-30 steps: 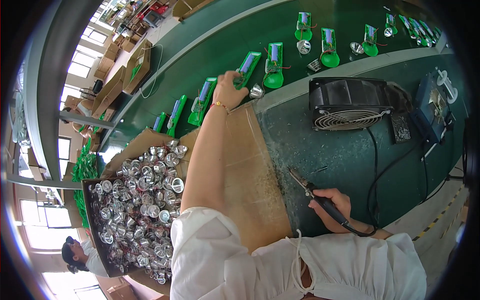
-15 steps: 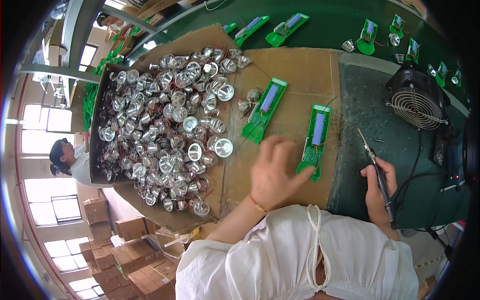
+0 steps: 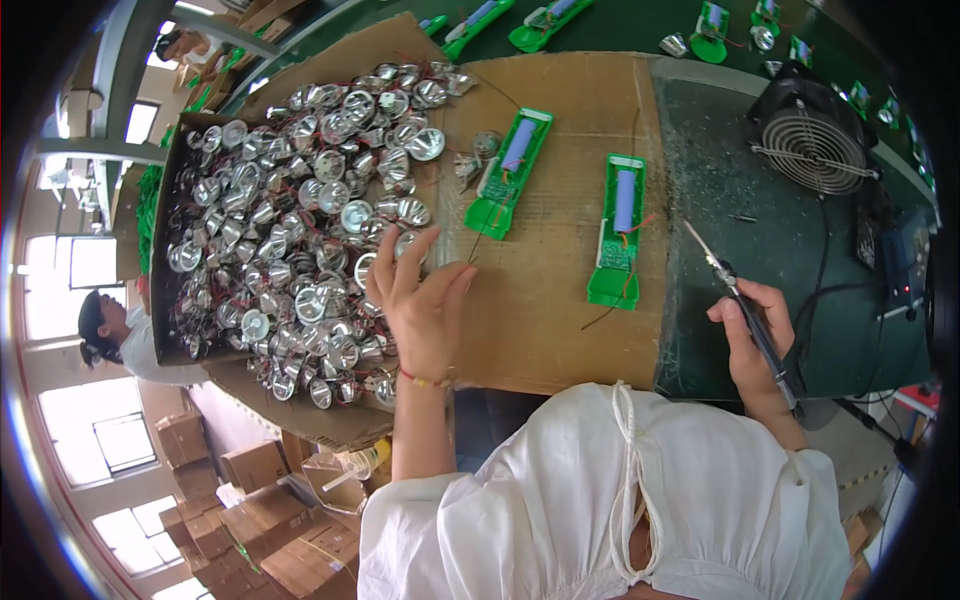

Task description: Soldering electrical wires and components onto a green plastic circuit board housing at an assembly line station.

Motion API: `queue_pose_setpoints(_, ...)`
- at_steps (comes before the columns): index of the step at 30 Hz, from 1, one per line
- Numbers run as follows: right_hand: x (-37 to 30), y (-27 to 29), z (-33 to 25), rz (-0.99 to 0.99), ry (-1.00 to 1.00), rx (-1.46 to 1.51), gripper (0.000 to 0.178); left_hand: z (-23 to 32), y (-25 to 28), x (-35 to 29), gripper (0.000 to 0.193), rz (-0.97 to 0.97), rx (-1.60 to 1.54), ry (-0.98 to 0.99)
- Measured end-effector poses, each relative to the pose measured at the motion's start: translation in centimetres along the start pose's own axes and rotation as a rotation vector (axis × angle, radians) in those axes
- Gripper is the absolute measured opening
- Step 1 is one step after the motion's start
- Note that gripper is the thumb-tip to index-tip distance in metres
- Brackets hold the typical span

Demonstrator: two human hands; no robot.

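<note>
My left hand (image 3: 425, 315) reaches over the near right side of a heap of silver reflector cups (image 3: 310, 195) with thin wires. Its fingers are spread and hold nothing that I can see. In my right hand (image 3: 748, 350) is a soldering iron (image 3: 727, 277), its tip pointing up and to the left. Between the hands, on a cardboard sheet (image 3: 545, 340), lie two green plastic housings. The right housing (image 3: 610, 285) and the left housing (image 3: 490, 215) each hold a purple cylindrical battery and a circuit board with wires. Two loose cups (image 3: 485, 145) rest beside the left one.
A round fan with a wire guard (image 3: 815, 150) stands at the back right, near a blue box (image 3: 908, 265) with cables. More green housings (image 3: 545, 25) lie along the far side of the green table. At far left is another person (image 3: 125, 330), near stacked cartons (image 3: 265, 515).
My left hand has moved left from beside the right housing to the reflector heap. My right hand still holds the soldering iron. The view has shifted, so the table things sit higher.
</note>
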State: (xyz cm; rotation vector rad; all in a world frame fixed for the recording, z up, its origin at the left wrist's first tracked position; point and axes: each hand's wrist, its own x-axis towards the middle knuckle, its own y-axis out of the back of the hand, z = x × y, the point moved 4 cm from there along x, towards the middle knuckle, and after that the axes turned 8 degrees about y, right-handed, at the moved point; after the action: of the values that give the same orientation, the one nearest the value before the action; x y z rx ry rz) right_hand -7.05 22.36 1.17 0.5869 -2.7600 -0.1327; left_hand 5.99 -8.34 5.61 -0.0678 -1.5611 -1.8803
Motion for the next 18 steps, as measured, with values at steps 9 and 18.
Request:
queue_pose_setpoints(9, 0.5, -2.1, -2.5, -0.245, 0.455, -0.233, 0.026, 5.4, -5.9, -2.9, 0.014, -0.449, -0.744, 0.535)
queue_pose_setpoints(18, 0.0, -2.3, 0.5, -0.004, 0.095, 0.014, 0.017, 7.3, -8.0, -2.2, 0.013, -0.429, -0.726, 0.447)
